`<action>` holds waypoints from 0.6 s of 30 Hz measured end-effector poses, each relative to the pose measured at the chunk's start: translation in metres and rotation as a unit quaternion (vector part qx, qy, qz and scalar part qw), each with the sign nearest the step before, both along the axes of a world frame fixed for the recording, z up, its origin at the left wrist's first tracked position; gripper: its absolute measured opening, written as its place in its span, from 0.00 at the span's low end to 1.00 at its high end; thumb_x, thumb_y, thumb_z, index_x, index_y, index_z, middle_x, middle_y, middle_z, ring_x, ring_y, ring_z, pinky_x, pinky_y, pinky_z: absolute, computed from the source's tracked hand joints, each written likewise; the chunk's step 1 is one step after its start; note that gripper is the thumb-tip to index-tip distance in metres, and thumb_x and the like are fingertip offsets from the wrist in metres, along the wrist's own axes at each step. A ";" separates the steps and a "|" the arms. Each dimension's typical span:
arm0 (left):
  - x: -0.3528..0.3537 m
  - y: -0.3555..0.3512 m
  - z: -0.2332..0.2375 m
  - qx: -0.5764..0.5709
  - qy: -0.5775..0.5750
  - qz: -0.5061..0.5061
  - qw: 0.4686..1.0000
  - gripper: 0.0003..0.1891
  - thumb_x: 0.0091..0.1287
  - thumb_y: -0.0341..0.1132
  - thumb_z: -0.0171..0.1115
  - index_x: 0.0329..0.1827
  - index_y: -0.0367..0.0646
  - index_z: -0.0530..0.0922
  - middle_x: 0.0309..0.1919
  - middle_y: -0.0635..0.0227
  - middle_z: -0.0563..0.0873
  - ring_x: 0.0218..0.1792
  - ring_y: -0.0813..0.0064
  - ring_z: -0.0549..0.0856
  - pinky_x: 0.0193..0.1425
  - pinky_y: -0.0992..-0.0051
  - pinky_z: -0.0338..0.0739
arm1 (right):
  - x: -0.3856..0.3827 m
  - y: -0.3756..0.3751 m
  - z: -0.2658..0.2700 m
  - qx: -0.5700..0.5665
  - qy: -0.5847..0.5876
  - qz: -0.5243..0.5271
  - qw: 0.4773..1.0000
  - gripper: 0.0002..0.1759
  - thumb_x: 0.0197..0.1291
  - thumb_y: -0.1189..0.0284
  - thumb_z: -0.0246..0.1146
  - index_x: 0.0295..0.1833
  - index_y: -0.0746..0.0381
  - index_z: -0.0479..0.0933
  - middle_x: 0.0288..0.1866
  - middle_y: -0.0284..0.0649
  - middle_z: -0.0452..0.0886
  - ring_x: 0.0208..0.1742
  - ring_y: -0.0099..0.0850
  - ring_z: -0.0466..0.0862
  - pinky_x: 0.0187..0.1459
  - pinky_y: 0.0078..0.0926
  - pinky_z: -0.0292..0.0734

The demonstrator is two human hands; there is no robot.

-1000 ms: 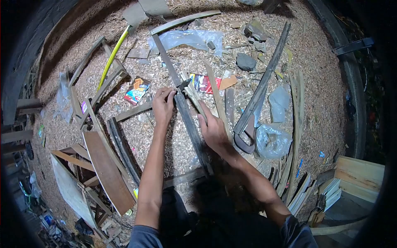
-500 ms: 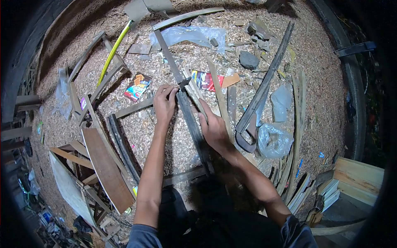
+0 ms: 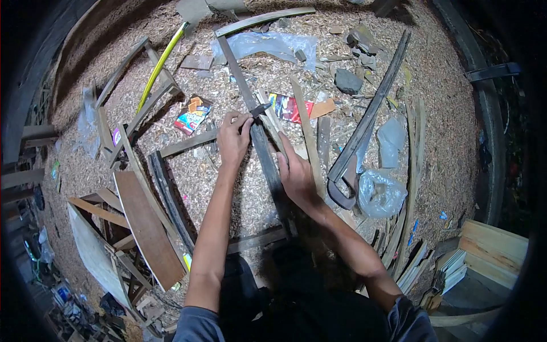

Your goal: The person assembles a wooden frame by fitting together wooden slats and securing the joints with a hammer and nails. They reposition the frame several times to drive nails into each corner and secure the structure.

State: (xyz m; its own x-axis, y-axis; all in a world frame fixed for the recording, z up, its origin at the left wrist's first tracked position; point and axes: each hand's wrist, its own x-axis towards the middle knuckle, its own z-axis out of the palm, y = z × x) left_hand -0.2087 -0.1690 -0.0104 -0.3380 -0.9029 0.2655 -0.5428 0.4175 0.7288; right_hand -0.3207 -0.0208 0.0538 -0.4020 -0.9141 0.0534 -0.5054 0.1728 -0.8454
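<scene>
A hammer with a dark head (image 3: 261, 109) and a pale wooden handle (image 3: 272, 124) is gripped by my right hand (image 3: 298, 174). Its head lies over the joint where a long narrow wooden strip (image 3: 236, 68) meets a dark, weathered beam (image 3: 263, 151). My left hand (image 3: 232, 139) is closed, thumb and fingers pinched together beside the hammer head at the beam's far end. Whatever sits between those fingertips is too small to make out. A wooden crosspiece (image 3: 188, 142) runs to the left from behind my left hand.
Wood shavings (image 3: 213, 182) cover the ground. To the right lie a handsaw (image 3: 345, 191), a dark beam (image 3: 373, 108) and a clear plastic bag (image 3: 380, 194). Snack wrappers (image 3: 192, 115) lie ahead. On the left are a yellow strip (image 3: 159, 68), a brown board (image 3: 147, 228) and wooden frames.
The view has shifted slightly, so the scene sits a little further right. The hammer head has tilted and moved slightly up beside my left fingertips. Both hands keep their grips.
</scene>
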 end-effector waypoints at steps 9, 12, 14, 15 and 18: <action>-0.006 -0.003 0.006 0.031 -0.057 -0.027 0.998 0.09 0.66 0.36 0.64 0.44 0.45 0.87 0.42 0.62 0.83 0.37 0.54 0.85 0.42 0.61 0.78 | -0.002 -0.007 0.001 -0.019 0.004 -0.043 0.999 0.25 0.71 0.71 0.53 0.72 0.60 0.65 0.29 0.62 0.79 0.33 0.59 0.81 0.33 0.51 0.71; -0.008 -0.004 0.002 0.013 -0.063 -0.028 0.998 0.09 0.66 0.36 0.64 0.43 0.45 0.87 0.41 0.61 0.83 0.36 0.53 0.85 0.41 0.60 0.78 | -0.003 -0.004 -0.001 0.055 0.032 -0.004 0.998 0.25 0.71 0.71 0.53 0.72 0.60 0.65 0.30 0.61 0.79 0.35 0.59 0.82 0.35 0.50 0.72; -0.007 -0.004 0.000 0.009 -0.069 -0.023 0.997 0.09 0.66 0.36 0.64 0.44 0.44 0.87 0.41 0.60 0.83 0.36 0.53 0.85 0.41 0.59 0.78 | -0.004 -0.006 0.015 0.158 -0.005 0.030 0.987 0.26 0.70 0.73 0.51 0.73 0.60 0.62 0.42 0.63 0.81 0.42 0.60 0.82 0.38 0.52 0.75; -0.007 -0.003 0.001 0.015 -0.051 -0.024 0.998 0.09 0.66 0.36 0.64 0.44 0.44 0.87 0.41 0.60 0.83 0.36 0.52 0.85 0.41 0.59 0.78 | -0.002 -0.006 0.012 0.158 -0.006 0.030 0.987 0.26 0.70 0.73 0.51 0.73 0.60 0.62 0.42 0.63 0.81 0.42 0.60 0.82 0.38 0.52 0.75; -0.008 -0.003 0.003 0.016 -0.038 -0.028 0.999 0.10 0.66 0.36 0.64 0.44 0.43 0.87 0.41 0.59 0.83 0.36 0.53 0.85 0.42 0.60 0.78 | 0.007 -0.007 0.000 -0.050 0.011 -0.036 0.998 0.26 0.70 0.73 0.51 0.73 0.60 0.62 0.40 0.63 0.81 0.41 0.60 0.82 0.38 0.53 0.75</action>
